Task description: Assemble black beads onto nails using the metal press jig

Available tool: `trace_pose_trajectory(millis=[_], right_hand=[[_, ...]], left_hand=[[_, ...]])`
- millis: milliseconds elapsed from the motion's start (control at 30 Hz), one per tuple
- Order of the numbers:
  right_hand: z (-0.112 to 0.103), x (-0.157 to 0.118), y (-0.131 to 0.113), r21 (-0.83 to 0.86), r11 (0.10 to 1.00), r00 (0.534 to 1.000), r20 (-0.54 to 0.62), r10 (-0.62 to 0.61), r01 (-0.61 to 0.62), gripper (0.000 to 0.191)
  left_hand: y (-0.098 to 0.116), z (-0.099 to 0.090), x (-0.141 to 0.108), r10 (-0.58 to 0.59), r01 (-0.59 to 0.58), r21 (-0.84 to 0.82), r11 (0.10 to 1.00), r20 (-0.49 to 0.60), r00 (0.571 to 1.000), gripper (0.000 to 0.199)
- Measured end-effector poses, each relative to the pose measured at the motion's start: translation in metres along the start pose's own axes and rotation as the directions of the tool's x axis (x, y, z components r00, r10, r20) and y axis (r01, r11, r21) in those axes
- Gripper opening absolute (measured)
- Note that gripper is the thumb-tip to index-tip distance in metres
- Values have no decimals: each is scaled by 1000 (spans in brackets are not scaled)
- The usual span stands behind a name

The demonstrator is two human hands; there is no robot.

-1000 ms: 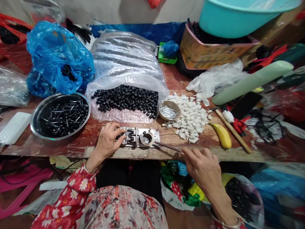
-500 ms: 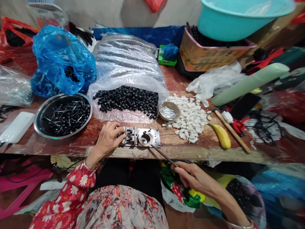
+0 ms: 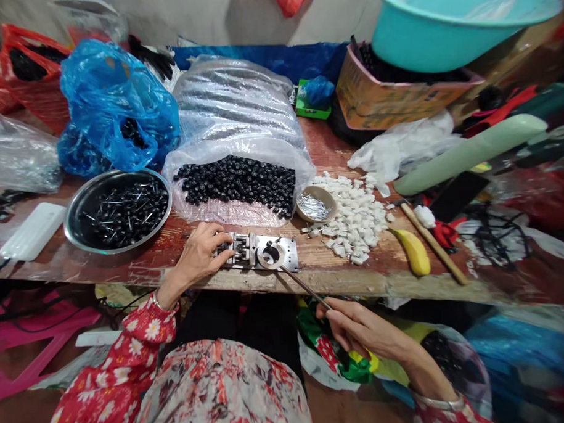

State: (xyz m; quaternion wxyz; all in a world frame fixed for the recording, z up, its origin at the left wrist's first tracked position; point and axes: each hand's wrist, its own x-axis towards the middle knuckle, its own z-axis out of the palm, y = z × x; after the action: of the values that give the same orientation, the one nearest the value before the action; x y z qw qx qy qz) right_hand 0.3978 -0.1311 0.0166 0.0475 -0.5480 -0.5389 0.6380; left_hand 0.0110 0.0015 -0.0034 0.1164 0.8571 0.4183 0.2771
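My left hand [image 3: 201, 254] rests on a flat steel jig [image 3: 274, 252] at the table's front edge, its fingertips gripping the clamp section. My right hand [image 3: 360, 329] sits below the table edge and pinches a thin metal rod [image 3: 304, 287]. The rod's tip reaches the jig's round ring. Just behind lie black beads in a clear plastic bag [image 3: 238, 207], a steel bowl [image 3: 118, 211] of black beads with pins, a small bowl of pins [image 3: 313, 204], and a heap of white cubes [image 3: 351, 218].
A banana [image 3: 413, 251] and a wood-handled hammer [image 3: 433, 243] lie on the wooden table [image 3: 326, 284] to the right. A cardboard box [image 3: 405, 93] holds a teal basin [image 3: 465, 26]. A blue plastic bag [image 3: 116, 109] stands back left. More bags lie below the table.
Since the oldest frame, my right hand has dropped below the table edge and the rod has tilted steeply toward the jig's ring. My left hand has stayed on the jig.
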Motion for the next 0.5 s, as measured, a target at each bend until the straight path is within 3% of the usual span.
trace_pose_trajectory(millis=[200, 500], right_hand=[[11, -1, 2, 14, 1000, 999, -34, 3, -2, 56], [70, 0, -4, 118, 993, 974, -225, 5, 22, 60]], left_hand=[[-1, 1, 0, 4, -4, -22, 1000, -4, 1000, 20], [-4, 3, -1, -23, 21, -76, 997, -23, 999, 18]])
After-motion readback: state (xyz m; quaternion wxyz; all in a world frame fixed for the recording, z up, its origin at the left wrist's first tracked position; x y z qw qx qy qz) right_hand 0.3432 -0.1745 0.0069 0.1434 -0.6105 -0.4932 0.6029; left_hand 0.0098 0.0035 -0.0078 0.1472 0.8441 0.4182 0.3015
